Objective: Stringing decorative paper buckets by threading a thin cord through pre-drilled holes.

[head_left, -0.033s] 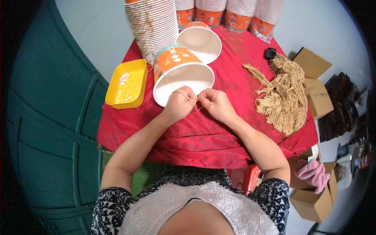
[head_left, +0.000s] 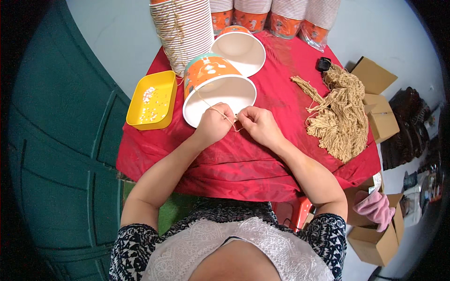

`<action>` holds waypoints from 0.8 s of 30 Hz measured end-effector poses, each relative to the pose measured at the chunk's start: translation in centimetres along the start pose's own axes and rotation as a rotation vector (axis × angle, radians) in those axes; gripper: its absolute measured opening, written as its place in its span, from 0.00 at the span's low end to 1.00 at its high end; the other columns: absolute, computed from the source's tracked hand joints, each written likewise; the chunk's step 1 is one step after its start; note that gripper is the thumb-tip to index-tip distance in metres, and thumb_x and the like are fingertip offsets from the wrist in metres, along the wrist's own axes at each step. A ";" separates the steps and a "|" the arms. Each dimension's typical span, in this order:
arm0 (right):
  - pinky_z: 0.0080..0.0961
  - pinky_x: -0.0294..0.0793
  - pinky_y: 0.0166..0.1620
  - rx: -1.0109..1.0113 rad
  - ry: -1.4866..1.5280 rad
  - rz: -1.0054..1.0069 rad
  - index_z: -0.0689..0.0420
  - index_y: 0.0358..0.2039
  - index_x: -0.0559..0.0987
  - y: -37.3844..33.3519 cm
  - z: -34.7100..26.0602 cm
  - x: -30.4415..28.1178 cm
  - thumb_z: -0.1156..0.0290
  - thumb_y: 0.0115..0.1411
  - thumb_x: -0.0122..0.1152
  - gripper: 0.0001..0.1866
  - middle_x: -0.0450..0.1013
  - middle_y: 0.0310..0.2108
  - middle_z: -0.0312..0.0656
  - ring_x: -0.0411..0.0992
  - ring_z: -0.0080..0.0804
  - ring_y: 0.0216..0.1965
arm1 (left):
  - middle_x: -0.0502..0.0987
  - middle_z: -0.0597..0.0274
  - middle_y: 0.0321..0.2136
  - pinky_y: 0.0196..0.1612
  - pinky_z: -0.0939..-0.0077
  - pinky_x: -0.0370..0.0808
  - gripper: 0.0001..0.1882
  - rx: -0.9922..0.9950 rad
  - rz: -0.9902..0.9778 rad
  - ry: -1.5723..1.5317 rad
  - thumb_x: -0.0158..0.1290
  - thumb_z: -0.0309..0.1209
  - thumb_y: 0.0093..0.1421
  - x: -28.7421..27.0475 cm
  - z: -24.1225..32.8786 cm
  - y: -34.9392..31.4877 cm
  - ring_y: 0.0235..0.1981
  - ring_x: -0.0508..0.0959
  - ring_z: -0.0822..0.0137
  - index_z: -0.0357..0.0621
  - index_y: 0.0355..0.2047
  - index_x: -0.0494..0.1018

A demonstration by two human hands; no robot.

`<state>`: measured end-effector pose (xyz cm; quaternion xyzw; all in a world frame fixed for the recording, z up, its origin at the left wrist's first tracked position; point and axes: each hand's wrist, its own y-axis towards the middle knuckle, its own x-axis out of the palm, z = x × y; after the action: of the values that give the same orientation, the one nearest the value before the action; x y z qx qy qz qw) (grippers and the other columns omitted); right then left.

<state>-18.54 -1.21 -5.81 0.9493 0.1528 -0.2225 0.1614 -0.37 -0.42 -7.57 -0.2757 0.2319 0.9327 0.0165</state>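
An orange paper bucket (head_left: 212,71) with a white inside lies on its side on the red cloth, its mouth toward me. A thin tan cord (head_left: 206,100) runs from the bucket's rim across the back of my left hand (head_left: 215,125). The fingers of that hand are closed on the cord in front of the rim. Close beside it, my right hand (head_left: 260,124) is closed in a pinch on the cord too. A short loop of cord hangs between the two hands. The exact fingertip grip is partly hidden.
At left sits a yellow tray (head_left: 171,108) holding small white pieces. Behind stand a tall bucket stack (head_left: 187,42), another tipped bucket (head_left: 241,52) and several wrapped stacks. A bundle of tan cords (head_left: 344,117) lies at right, near cardboard boxes (head_left: 382,117).
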 end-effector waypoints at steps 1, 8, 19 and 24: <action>0.38 0.75 0.33 -0.033 -0.074 0.017 0.64 0.28 0.79 -0.2 -0.3 -0.3 0.72 0.57 0.56 0.08 0.77 0.24 0.54 0.78 0.44 0.27 | 0.71 0.67 0.19 0.22 0.81 0.67 0.06 -0.101 -0.029 -0.047 0.51 0.21 0.58 -0.2 0.3 0.1 0.19 0.69 0.77 0.38 0.23 0.71; 0.45 0.74 0.35 -0.028 -0.173 -0.039 0.62 0.29 0.78 -0.5 -0.3 -0.8 0.72 0.55 0.54 0.07 0.76 0.25 0.55 0.76 0.54 0.30 | 0.70 0.69 0.16 0.18 0.79 0.65 0.06 -0.240 -0.034 -0.055 0.49 0.21 0.57 -0.3 0.5 0.4 0.16 0.67 0.78 0.40 0.22 0.71; 0.50 0.74 0.36 -0.151 -0.307 -0.111 0.63 0.29 0.77 -0.7 -0.6 -1.1 0.75 0.52 0.52 0.07 0.74 0.23 0.58 0.75 0.58 0.30 | 0.75 0.48 0.18 0.29 0.64 0.73 0.03 -0.277 0.004 0.059 0.53 0.22 0.50 -0.3 1.3 0.6 0.23 0.77 0.56 0.37 0.20 0.71; 0.48 0.73 0.34 -0.224 -0.341 -0.118 0.62 0.30 0.77 -0.9 0.2 -1.1 0.76 0.51 0.51 0.08 0.74 0.24 0.55 0.74 0.56 0.29 | 0.75 0.51 0.17 0.27 0.65 0.72 0.04 -0.249 -0.005 0.096 0.53 0.21 0.50 0.0 1.5 0.9 0.21 0.76 0.60 0.37 0.19 0.71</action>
<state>-19.83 -0.70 -5.68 0.8635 0.2022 -0.3705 0.2760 -1.30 -0.59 -6.07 -0.3207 0.1140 0.9399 -0.0266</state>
